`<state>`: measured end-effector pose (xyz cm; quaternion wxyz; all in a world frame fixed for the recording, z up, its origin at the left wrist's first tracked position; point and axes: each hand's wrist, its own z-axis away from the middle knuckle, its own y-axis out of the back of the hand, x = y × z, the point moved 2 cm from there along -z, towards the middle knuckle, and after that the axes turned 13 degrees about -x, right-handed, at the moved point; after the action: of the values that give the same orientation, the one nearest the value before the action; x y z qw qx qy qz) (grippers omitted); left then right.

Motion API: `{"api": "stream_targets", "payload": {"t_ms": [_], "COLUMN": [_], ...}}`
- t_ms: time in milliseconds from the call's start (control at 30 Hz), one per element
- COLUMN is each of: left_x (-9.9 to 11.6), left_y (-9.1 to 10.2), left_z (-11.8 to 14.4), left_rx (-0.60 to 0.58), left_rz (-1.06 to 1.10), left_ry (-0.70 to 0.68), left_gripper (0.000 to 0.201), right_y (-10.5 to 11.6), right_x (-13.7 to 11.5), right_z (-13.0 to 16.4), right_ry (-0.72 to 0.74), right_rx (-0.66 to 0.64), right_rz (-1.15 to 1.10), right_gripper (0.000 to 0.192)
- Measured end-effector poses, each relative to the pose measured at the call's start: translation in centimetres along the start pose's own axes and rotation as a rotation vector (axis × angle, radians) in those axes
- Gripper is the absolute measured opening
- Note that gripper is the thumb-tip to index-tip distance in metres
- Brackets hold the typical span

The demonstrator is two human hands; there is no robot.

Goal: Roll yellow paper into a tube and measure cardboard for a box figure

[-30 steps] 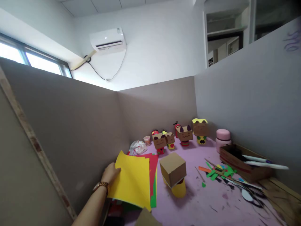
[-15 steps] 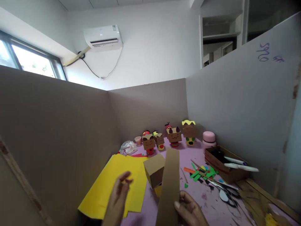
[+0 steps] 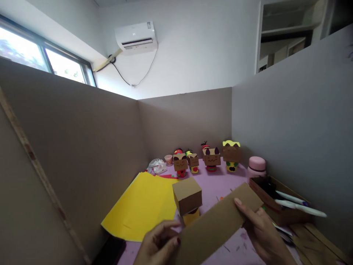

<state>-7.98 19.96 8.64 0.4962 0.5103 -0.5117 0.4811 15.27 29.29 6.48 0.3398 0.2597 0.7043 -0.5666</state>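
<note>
- Left hand pinches the lower end of a brown cardboard strip, fingers closed on it.
- Right hand grips the strip's upper end, thumb on top.
- Just beyond the grip stands a cardboard box figure; left of it lies yellow paper.

One head-worn camera looks forward and slightly down over the purple counter, close above both hands, walled by partitions.
</note>
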Motion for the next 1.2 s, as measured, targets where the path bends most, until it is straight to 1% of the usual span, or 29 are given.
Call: {"api": "stream_targets", "payload": {"t_ms": [67, 100, 133, 200, 233, 300, 367, 400, 467, 500, 533, 567, 667, 733, 833, 933, 1000, 1133, 1200], "left_x": [0.8, 1.2, 1.6, 2.0, 2.0, 1.4, 0.1, -0.6, -1.5, -1.8, -1.8, -1.6, -0.9, -0.8, -1.3, -2.0, -2.6, -4.0, -4.6], "left_y": [0.9, 1.4, 1.8, 2.3, 2.3, 1.5, -0.1, -0.9, -2.2, -2.5, -2.6, -2.4, -1.1, -0.3, 0.5, 0.9, 1.2, 1.6, 1.6], "left_z": [-0.6, -0.9, -1.3, -1.9, -2.1, -2.7, -3.3, -3.6, -4.2, -4.6, -4.9, -5.2, -6.2, -6.7, -7.4, -8.1, -8.6, -9.6, -9.8], "left_rx": [0.164, 0.227, 0.288, 0.376, 0.396, 0.389, 0.338, 0.317, 0.31, 0.332, 0.366, 0.404, 0.48, 0.481, 0.486, 0.492, 0.494, 0.484, 0.474], "left_rz": [0.054, 0.079, 0.118, 0.271, 0.382, 0.605, 0.735, 0.754, 0.71, 0.665, 0.625, 0.589, 0.486, 0.399, 0.25, 0.155, 0.197, 0.363, 0.392], "left_ry": [-0.034, -0.064, -0.104, -0.203, -0.26, -0.339, -0.338, -0.308, -0.254, -0.221, -0.199, -0.183, -0.188, -0.18, -0.133, -0.13, -0.144, -0.151, -0.141], "left_gripper": [0.032, 0.037, 0.045, 0.058, 0.06, 0.055, 0.046, 0.042, 0.037, 0.036, 0.036, 0.037, 0.039, 0.04, 0.04, 0.041, 0.04, 0.039, 0.039], "right_y": [0.5, 0.6, 0.7, 0.5, 0.3, -0.5, -1.8, -2.6, -4.2, -4.9, -5.4, -5.6, -5.3, -4.7, -3.8, -3.3, -3.2, -3.0, -2.9], "right_x": [-0.7, -0.7, -0.6, -0.1, 0.3, 1.2, 1.9, 2.2, 2.5, 2.6, 2.6, 2.5, 2.4, 2.4, 3.0, 3.8, 4.4, 5.3, 5.5], "right_z": [-0.5, -0.7, -0.8, -1.1, -1.2, -1.5, -1.8, -2.0, -2.6, -3.0, -3.5, -4.1, -6.1, -7.3, -8.5, -9.3, -9.8, -10.3, -10.4], "right_ry": [-0.009, -0.014, -0.015, -0.013, -0.016, -0.018, -0.03, -0.039, -0.044, -0.041, -0.026, -0.002, 0.09, 0.127, 0.156, 0.164, 0.153, 0.123, 0.114], "right_rx": [-0.098, -0.13, -0.148, -0.135, -0.11, -0.052, -0.043, -0.075, -0.207, -0.273, -0.315, -0.328, -0.26, -0.218, -0.175, -0.166, -0.175, -0.196, -0.208], "right_rz": [0.011, 0.003, -0.013, -0.074, -0.125, -0.243, -0.303, -0.293, -0.156, -0.062, 0.026, 0.098, 0.191, 0.249, 0.336, 0.39, 0.413, 0.441, 0.454], "right_gripper": [0.025, 0.023, 0.021, 0.023, 0.025, 0.028, 0.027, 0.025, 0.021, 0.022, 0.023, 0.025, 0.025, 0.024, 0.023, 0.023, 0.023, 0.024, 0.025]}}
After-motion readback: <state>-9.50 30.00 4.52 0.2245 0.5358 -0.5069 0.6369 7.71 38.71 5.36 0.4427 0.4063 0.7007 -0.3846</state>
